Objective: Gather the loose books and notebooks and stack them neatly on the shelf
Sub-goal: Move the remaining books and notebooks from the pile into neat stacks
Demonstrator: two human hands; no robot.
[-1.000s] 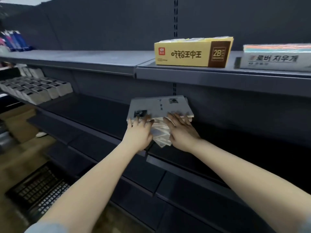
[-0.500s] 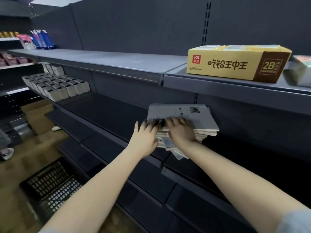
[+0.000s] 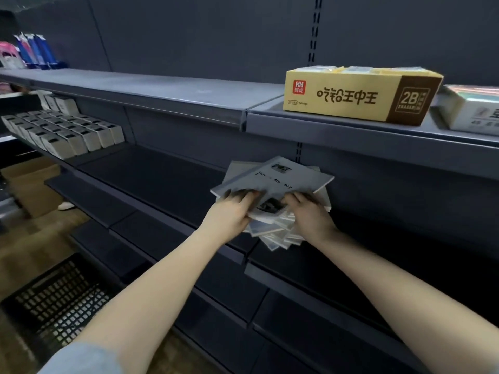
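Stationery shop: dark retail shelving point(image 3: 189, 103), eraser carton point(image 3: 359, 97), boxed stock rows point(image 3: 62, 133).

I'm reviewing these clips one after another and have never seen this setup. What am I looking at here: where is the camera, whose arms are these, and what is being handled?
There is no machine here. The single view comes from a wide-angle camera worn on a person's head, looking forward and down, so the two bare arms reaching in from the bottom are the wearer's own. The left hand and right hand both grip a fanned, uneven pile of grey notebooks at the middle shelf; whether the pile rests on the shelf I cannot tell. On the upper shelf stand a yellow box marked 2B and, partly cut off, a white box. Rows of small white boxes fill the middle shelf far left. A black crate sits on the floor.
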